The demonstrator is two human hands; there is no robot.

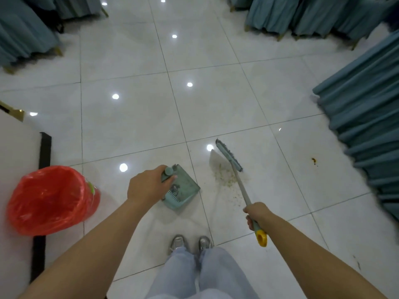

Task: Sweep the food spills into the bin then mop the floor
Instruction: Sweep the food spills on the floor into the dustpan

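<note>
Crumbs of spilled food [225, 180] lie scattered on the white tiled floor [133, 121], between the dustpan and the broom head. The person's left hand [146, 186] has its grip clamped on the round top of the dustpan handle [168, 172], fingers curled over it. The teal dustpan [183, 188] sits on the floor just left of the crumbs, its comb teeth at the near edge. The right hand [255, 213] has its grip closed around the broom's pale handle [243, 187], close to the yellow end cap [261, 238], which pokes out behind the hand. The broom head [228, 155] is down at the floor at the far side of the crumbs, with its pale bristles fanned toward the left. A bin lined with a red bag [49, 199] stands open well to the left of the dustpan, next to a black strip [44, 147] on the floor. A small brown stain [314, 161] marks a tile to the right, near blue draped cloth [367, 117]. The person's grey shoes [190, 243] and light trousers [194, 275] show at the bottom, behind the dustpan.
</note>
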